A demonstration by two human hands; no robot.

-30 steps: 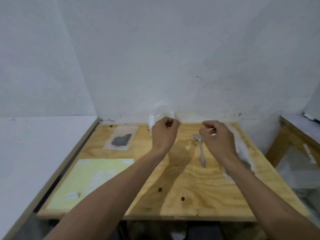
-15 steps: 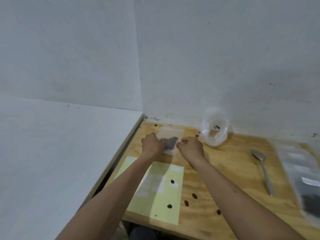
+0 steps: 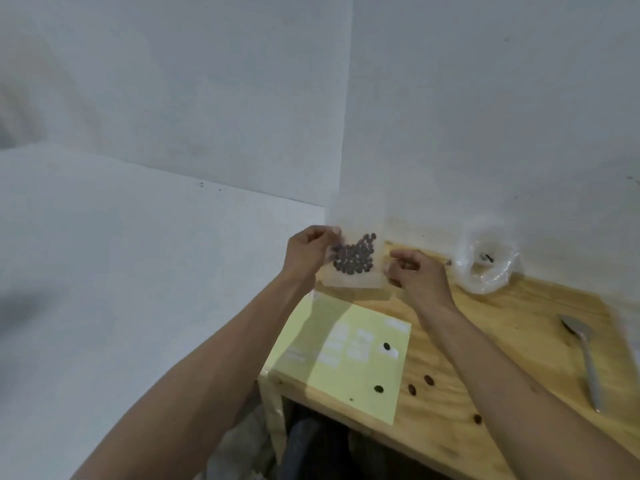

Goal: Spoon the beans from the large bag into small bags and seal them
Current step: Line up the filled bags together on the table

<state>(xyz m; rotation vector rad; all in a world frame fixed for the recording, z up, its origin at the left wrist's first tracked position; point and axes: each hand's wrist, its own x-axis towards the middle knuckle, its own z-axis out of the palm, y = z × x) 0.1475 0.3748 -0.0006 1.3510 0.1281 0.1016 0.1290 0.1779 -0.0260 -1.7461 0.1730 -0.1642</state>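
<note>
A small clear bag (image 3: 356, 277) with a flat cluster of dark beans (image 3: 355, 256) inside is lifted above the table's far left corner. My left hand (image 3: 308, 252) pinches its left edge and my right hand (image 3: 412, 271) pinches its lower right corner. A larger crumpled clear bag (image 3: 485, 263) stands open against the wall, nearly empty, just right of my right hand. A metal spoon (image 3: 585, 355) lies on the plywood table (image 3: 502, 341) at the right.
A pale yellow sheet (image 3: 346, 358) with white labels lies at the table's near left corner, two loose beans on it. Several more beans (image 3: 419, 384) are scattered on the wood beside it. White walls close off the back and left; the table's left edge drops away.
My view swung left. Both hands moved from the large bag to the small bag of beans at the far left and raised it off the table.
</note>
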